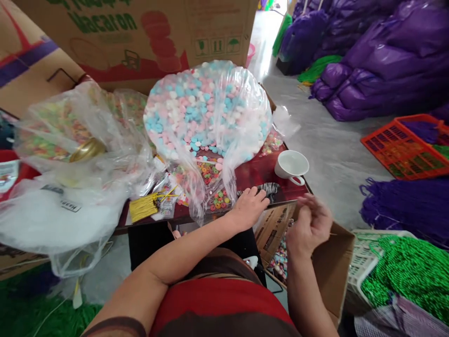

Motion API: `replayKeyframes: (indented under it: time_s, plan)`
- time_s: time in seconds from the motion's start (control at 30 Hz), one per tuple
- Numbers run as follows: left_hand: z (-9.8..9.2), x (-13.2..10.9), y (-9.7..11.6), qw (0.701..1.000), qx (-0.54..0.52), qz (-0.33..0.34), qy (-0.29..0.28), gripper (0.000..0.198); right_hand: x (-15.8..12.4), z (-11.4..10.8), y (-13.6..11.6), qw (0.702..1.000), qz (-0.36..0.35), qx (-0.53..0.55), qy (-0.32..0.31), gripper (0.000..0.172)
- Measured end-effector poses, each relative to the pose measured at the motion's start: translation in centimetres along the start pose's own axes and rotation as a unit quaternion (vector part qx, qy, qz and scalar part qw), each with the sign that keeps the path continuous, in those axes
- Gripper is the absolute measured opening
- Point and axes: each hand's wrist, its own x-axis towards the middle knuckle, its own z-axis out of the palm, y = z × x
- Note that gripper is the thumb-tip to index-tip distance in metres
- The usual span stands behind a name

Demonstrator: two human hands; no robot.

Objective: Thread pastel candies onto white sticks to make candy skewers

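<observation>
My left hand point(250, 208) lies palm down at the front edge of the dark red table point(250, 175), fingers stretched out. Its fingertips are beside a black-and-white striped item point(268, 191), partly covered. My right hand point(313, 224) is raised off the table's right corner, above an open cardboard box point(331, 264). Its fingers are curled in, and whatever they may hold is hidden. Just beyond it stands a white cup point(292, 164), handle facing me. A large clear bag of pink, blue and white candies point(206, 110) fills the table's middle, its mouth gathered towards me.
Small packets of colourful rings point(218, 200) lie under the bag's mouth. Gold twist ties point(143, 208) are at the table's front left, near clear plastic bags point(66, 206) and a gold bowl point(87, 150). A macaron carton point(217, 32) stands behind. Baskets point(403, 145) are on the floor right.
</observation>
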Motion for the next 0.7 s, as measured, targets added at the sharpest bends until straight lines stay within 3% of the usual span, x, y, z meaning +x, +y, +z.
replayKeyframes:
  time_s: [0.1, 0.17, 0.33, 0.43, 0.5, 0.53, 0.6, 0.7]
  plan:
    - [-0.1, -0.6, -0.1, 0.999, -0.021, -0.018, -0.027, 0.027, -1.5, 1.5, -0.5, 0.974, -0.035, -0.045, -0.220, 0.018]
    - [-0.6, -1.6, -0.6, 0.999, -0.038, -0.012, -0.016, 0.029, -1.4, 3.2, 0.4, 0.950, -0.030, -0.065, -0.303, 0.021]
    - [-3.7, -6.4, -3.5, 0.996, -0.032, -0.008, 0.078, 0.030, 0.0, 5.7, 3.0, 0.937, -0.014, -0.099, -0.335, 0.023]
    - [-6.0, -8.9, -6.9, 0.991, 0.013, -0.085, 0.101, 0.038, 0.6, 6.2, 1.8, 0.942, -0.076, -0.112, -0.307, 0.026]
    - [-7.1, -9.9, -9.5, 0.987, 0.039, -0.124, 0.096, 0.047, 0.9, 7.3, 0.0, 0.933, -0.150, -0.098, -0.313, 0.036]
    - [-7.6, -10.2, -10.7, 0.987, 0.049, -0.127, 0.085, 0.050, 0.9, 8.3, -0.9, 0.916, -0.191, -0.090, -0.340, 0.044]
    - [-8.1, -10.9, -12.8, 0.989, 0.068, -0.117, 0.056, 0.047, 0.9, 10.5, -2.4, 0.857, -0.260, -0.097, -0.435, 0.055]
    - [-8.3, -12.2, -14.5, 0.989, 0.111, -0.092, 0.021, 0.032, 0.7, 13.2, -2.8, 0.765, -0.315, -0.167, -0.536, 0.055]
